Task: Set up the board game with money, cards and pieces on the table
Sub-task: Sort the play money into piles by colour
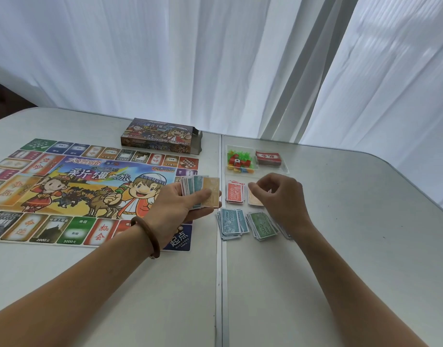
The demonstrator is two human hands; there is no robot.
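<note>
**Sorting the cash, board's already down**

Standing here watching this game get set up. The left hand (180,206) holds a fanned stack of notes (202,187). Its fingers (205,196) are clamped on the stack with the thumb on top, I'd guess so single notes can be peeled off by colour. The right hand (281,196) hangs over the peach pile (255,202) with its fingers (261,187) curled in together. Honestly can't tell if they're pinching a note or nothing.

Piles so far:
- red pile (235,192), just left of the right fingers
- peach pile, right under them
- blue pile (230,222) and green pile (263,225), on the near side of them

That's four I can count, plus an edge of maybe a fifth poking out under the right wrist. They're all packed close on the surface (353,221), probably as a bank within easy reach.

Past the right fingers there's one clear tray (229,149) of pieces, too jumbled to count. One red deck (268,157) sits beside them, seemingly in the same tray. Left of the left fingers there's one board (90,186) lying flat, and beyond it one box (160,136), open at one end.
</note>
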